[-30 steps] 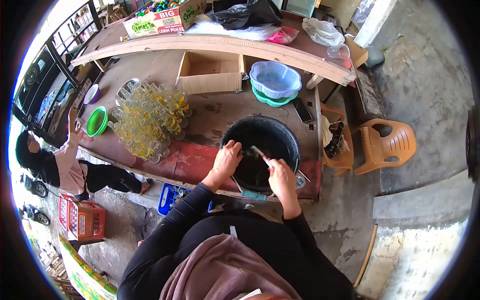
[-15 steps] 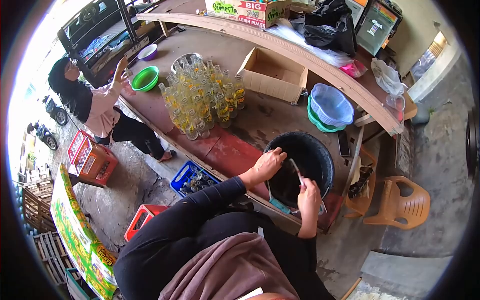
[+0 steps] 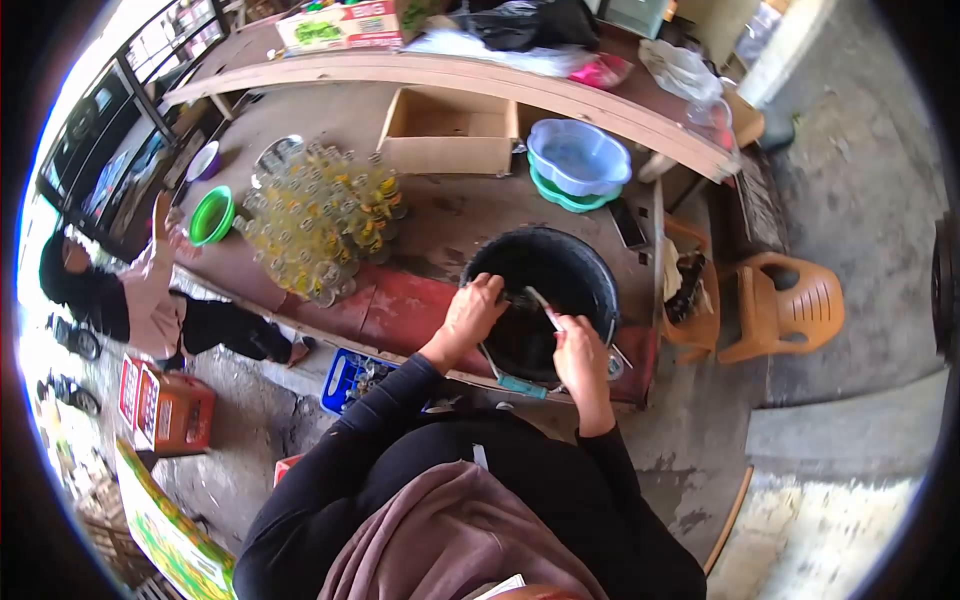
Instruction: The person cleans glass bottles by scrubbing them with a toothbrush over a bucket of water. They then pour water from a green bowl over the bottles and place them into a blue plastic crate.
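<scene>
Over the black bucket (image 3: 603, 275), my right hand (image 3: 583, 358) grips a slim, pale, blade-like tool (image 3: 544, 308) that points up and left. My left hand (image 3: 472, 315) is at the bucket's left side with its fingers closed, fingertips just inside the rim. What it holds, if anything, is hidden. Dark shadow fills most of the bucket's inside. A teal grip (image 3: 521, 387) on the bucket's handle hangs at the near side. Left of the bucket, many clear glass bottles (image 3: 320, 220) with yellow labels stand close together on the table (image 3: 425, 305).
Behind the bucket sit a blue basin (image 3: 578, 158) on a green one and a dark phone (image 3: 628, 223). An open cardboard box (image 3: 450, 150) lies further back. A person (image 3: 150, 310) stands left by a green basin (image 3: 212, 216). A blue crate (image 3: 350, 378) and orange chair (image 3: 785, 305) flank the table.
The camera view has turned, so the table and bottles appear further left. My hands stay at the bucket, and the tool in my right hand now tilts further left.
</scene>
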Available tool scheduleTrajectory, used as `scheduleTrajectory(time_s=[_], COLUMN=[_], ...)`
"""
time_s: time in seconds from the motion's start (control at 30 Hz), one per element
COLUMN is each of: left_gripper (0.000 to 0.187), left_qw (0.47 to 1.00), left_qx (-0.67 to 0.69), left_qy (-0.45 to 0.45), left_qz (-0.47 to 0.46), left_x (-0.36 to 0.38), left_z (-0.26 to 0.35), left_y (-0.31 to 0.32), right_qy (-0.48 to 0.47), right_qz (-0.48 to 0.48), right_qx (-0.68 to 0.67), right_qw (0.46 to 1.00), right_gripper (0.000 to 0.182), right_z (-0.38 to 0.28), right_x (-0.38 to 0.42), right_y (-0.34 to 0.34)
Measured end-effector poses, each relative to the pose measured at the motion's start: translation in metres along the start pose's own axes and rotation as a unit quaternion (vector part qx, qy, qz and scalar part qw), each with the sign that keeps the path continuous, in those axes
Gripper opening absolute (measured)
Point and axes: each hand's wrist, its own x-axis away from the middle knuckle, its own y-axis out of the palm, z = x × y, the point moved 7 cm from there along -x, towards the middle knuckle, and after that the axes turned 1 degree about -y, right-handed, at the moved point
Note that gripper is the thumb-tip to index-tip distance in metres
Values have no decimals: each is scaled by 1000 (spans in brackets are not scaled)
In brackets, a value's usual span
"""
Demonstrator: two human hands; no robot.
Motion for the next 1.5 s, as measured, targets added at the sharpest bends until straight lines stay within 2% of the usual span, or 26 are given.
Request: scheduleTrajectory(time_s=[0.1,0.2,0.27,0.4,0.57,0.73,0.8,0.9,1.0,1.03,1.1,1.17,1.27,1.4,1.5], left_gripper=[29,30,30,29,30,30,30,31,30,30,29,29,29,29,29], left_qw=[1000,1000,1000,1000,1000,1000,1000,1000,1000,1000,999,999,999,999,999], left_qx=[-6,-21,-16,-15,-9,0,-1,0,0,7,14,14,11,9,24], left_qy=[3,4,18,-6,0,-7,2,9,26,29,32,35,44,47,34], left_qz=[4,-7,-6,-8,11,-3,-11,-16,-3,2,8,20,19,18,18], left_x=[0,-1,-1,-1,-1,-2,-2,-1,-1,0,-1,-1,-2,-1,0], left_z=[1,0,3,0,-2,0,2,5,7,8,9,9,14,10,7], left_y=[1,3,3,4,4,2,0,-1,-4,-4,-5,-6,-9,-6,-4], right_qy=[-7,15,18,-19,32,-1,14,58,40,10,-8,9,41,-16,12], right_qz=[-22,-29,-4,-46,-7,-32,-44,-13,-24,-15,-51,-45,-2,-36,-12], right_qx=[-32,31,28,-22,32,-35,-9,39,23,-32,-16,3,10,-45,0], right_qw=[999,999,999,999,999,999,999,997,999,999,999,999,999,998,1000], right_gripper=[22,22,20,25,20,21,21,21,21,20,21,21,19,19,20], right_z=[-17,16,25,-18,26,-18,-10,26,11,-14,-30,-21,27,-30,-6], right_x=[11,-2,2,15,0,12,8,-5,-3,5,10,7,-8,8,1], right_y=[-2,17,17,-2,20,0,7,24,19,1,-1,5,23,0,14])
